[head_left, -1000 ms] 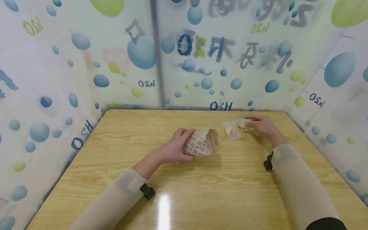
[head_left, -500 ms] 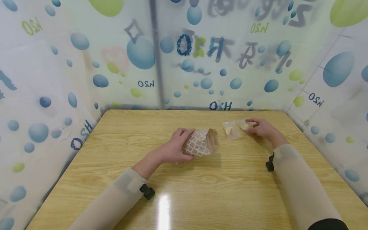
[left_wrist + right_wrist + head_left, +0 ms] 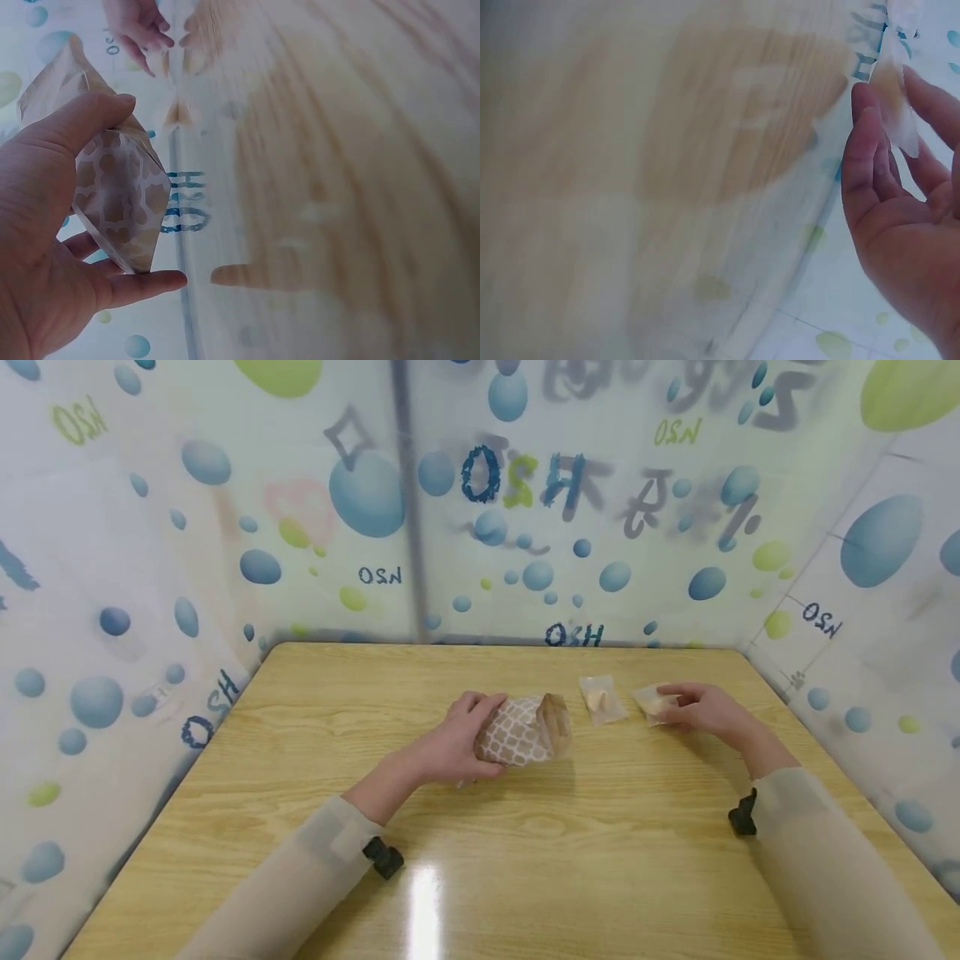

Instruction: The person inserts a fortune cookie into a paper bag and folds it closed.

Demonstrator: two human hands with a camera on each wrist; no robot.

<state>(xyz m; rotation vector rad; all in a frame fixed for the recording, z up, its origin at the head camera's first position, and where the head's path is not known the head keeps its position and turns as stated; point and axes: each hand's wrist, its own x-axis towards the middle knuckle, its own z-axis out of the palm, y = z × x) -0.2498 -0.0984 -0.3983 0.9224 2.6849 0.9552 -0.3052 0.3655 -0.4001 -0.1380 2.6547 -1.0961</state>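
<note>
The left hand's grip point(image 3: 454, 752) holds a paper bag point(image 3: 516, 732); the right hand's grip point(image 3: 705, 712) pinches one packet point(image 3: 650, 702), contents unclear, near another packet point(image 3: 602, 700).

One paper bag point(image 3: 513, 735) and two clear packets point(image 3: 602, 700) point(image 3: 649, 703), three items in all!
Left hand point(image 3: 457, 747) grips the bag, just the one there; over to the right hand point(image 3: 705, 710), one packet pinched in its fingers, and packet number two lies between the hands, nearer the right! That's two hands, and behind them two pale sleeves point(image 3: 292, 877) point(image 3: 832, 852), one per arm. Black devices point(image 3: 383, 857) point(image 3: 743, 814)? Two, one at each wrist! And beneath both hands, one wooden table point(image 3: 570, 860).
</note>
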